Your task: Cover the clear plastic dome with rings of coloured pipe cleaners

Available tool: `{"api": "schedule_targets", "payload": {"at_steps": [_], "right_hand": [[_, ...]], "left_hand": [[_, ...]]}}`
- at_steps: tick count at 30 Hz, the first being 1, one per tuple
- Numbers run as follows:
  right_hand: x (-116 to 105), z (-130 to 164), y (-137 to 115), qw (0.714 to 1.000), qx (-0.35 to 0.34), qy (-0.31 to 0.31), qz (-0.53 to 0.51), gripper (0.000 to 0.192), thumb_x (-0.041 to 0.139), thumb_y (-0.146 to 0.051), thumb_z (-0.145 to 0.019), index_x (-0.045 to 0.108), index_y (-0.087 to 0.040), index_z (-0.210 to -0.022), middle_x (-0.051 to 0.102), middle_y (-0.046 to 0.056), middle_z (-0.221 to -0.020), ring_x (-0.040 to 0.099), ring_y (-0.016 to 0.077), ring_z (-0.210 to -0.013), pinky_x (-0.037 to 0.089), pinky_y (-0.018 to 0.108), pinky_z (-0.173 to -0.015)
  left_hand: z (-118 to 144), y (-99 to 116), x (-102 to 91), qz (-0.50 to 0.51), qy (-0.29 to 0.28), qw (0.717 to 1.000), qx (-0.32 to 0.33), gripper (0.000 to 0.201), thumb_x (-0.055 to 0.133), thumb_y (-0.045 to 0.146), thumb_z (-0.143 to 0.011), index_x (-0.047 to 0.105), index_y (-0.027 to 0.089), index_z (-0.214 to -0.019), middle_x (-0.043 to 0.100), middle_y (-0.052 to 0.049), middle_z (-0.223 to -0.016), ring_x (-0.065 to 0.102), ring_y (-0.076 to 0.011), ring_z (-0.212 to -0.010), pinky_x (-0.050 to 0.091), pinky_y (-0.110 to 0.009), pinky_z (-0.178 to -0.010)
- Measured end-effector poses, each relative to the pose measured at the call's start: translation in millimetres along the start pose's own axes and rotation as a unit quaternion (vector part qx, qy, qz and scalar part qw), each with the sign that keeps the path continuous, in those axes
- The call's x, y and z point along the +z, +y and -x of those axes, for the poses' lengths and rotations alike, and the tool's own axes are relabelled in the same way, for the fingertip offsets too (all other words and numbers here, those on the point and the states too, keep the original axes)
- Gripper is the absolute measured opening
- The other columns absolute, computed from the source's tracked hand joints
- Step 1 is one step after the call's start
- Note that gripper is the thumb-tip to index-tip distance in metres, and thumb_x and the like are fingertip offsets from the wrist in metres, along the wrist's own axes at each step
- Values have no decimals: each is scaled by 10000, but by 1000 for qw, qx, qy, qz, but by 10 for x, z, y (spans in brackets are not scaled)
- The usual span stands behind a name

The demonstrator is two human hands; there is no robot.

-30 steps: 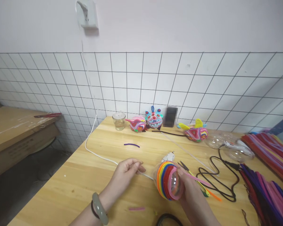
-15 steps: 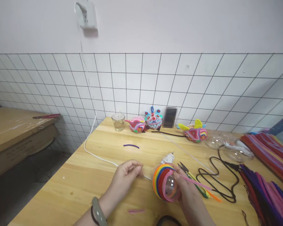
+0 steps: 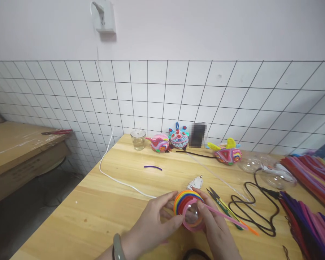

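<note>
Two hands meet on one thing near the front edge of the wooden table [image 3: 103, 202]: a clear ball [image 3: 189, 213] wound in rainbow bands of pipe cleaner. The left hand [image 3: 154, 225] cups it from the left, fingers curled against the coloured bands. The right hand [image 3: 215, 231] comes up from below and to the right, its fingertips pinching a pink pipe cleaner [image 3: 222, 213] where it meets the ball's pink rim — so neither hand is free.

That loose pink strand has its long axis running from the ball out to the right and slightly toward the front edge, over the back of the right hand, so its free end lies on the right hand's side. Just beyond the ball sit a white glue gun [image 3: 195, 181] and small snips [image 3: 215, 195]; a black cord [image 3: 249, 209] loops further right.
</note>
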State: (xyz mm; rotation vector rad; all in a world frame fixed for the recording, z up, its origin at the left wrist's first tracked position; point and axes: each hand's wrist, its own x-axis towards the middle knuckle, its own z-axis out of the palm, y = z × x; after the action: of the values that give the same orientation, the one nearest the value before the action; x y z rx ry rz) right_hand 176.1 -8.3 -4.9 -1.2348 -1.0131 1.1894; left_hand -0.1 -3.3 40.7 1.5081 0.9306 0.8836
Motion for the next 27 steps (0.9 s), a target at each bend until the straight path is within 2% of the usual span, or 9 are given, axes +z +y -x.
{"api": "schedule_targets", "payload": {"at_steps": [3, 5, 9, 14, 20, 27], "right_hand": [[26, 25, 0, 1000, 5, -4, -19, 451, 582, -527, -838, 579, -240, -1187, 662, 78, -1226, 605, 271, -1128, 531, 299, -794], [38, 38, -3, 1000, 9, -7, -25, 452, 581, -516, -847, 558, -243, -1207, 668, 74, -1215, 613, 259, -1123, 526, 294, -822], [41, 52, -6, 1000, 6, -5, -11, 440, 587, -512, -848, 560, -240, -1192, 679, 70, -1191, 622, 251, -1107, 515, 296, -867], [17, 69, -11, 1000, 5, -11, 1, 436, 560, -513, -866, 551, -251, -1215, 652, 67, -1261, 557, 261, -1216, 532, 291, -841], [19, 67, -21, 1000, -4, 1, 17, 493, 592, -519, -828, 591, -223, -1222, 685, 83, -1204, 615, 274, -1129, 547, 314, -831], [29, 44, 2, 1000, 10, 13, -7, 545, 628, -540, -784, 604, -233, -1234, 680, 73, -1217, 631, 275, -1098, 551, 312, -798]], "left_hand": [[-1, -11, 32, 24, 6, 999, -22, 503, 669, 330, -793, 589, 157, -1258, 708, -119, -1122, 664, -261, -1000, 546, -315, -801], [-3, -54, 39, 41, 9, 999, -24, 509, 666, 306, -794, 583, 147, -1270, 706, -122, -1130, 668, -263, -995, 549, -322, -813], [-13, -140, 35, 59, 2, 998, 2, 468, 631, 234, -809, 588, 152, -1268, 721, -92, -1098, 674, -240, -978, 549, -306, -826], [-36, -165, 32, 62, 9, 998, 32, 433, 608, 146, -792, 623, 162, -1225, 714, -78, -1108, 656, -239, -1014, 533, -315, -880], [-30, -147, 38, 63, 14, 998, 28, 450, 604, 111, -775, 625, 168, -1221, 710, -73, -1123, 648, -234, -1042, 511, -327, -928], [-27, -136, 52, 78, 10, 997, 18, 476, 597, 110, -766, 616, 173, -1238, 716, -76, -1100, 660, -230, -1014, 541, -311, -862]]}}
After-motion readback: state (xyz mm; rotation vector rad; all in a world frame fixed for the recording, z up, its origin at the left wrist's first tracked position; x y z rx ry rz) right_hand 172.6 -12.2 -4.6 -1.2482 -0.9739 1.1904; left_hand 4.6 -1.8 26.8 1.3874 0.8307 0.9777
